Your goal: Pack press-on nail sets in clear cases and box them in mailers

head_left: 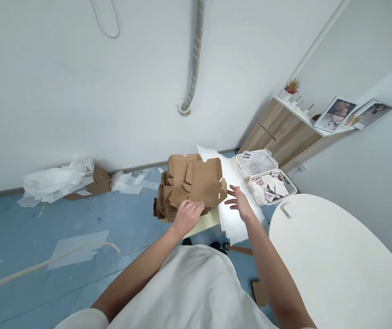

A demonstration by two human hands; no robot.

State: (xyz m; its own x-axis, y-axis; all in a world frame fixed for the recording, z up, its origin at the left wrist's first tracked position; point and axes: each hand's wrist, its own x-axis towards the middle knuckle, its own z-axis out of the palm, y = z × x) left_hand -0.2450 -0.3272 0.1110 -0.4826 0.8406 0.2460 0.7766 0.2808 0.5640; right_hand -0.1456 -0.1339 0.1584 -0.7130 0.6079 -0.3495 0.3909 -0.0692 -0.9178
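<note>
A pile of flat brown cardboard box blanks [192, 183] lies on a small stool-like surface in front of me. My left hand [186, 215] rests on the near edge of the pile, fingers curled over the top blank. Just right of the pile, my right hand [239, 201] hovers with fingers spread, above a stack of white sheets [233, 214]. Nothing is in the right hand.
Two white baskets [256, 161] [290, 183] stand at the right, the nearer one filled with small printed packets. A round white table [336, 260] fills the lower right. A wooden cabinet [281, 132] stands against the wall. Crumpled white paper [55, 180] and cardboard scraps lie on the blue floor.
</note>
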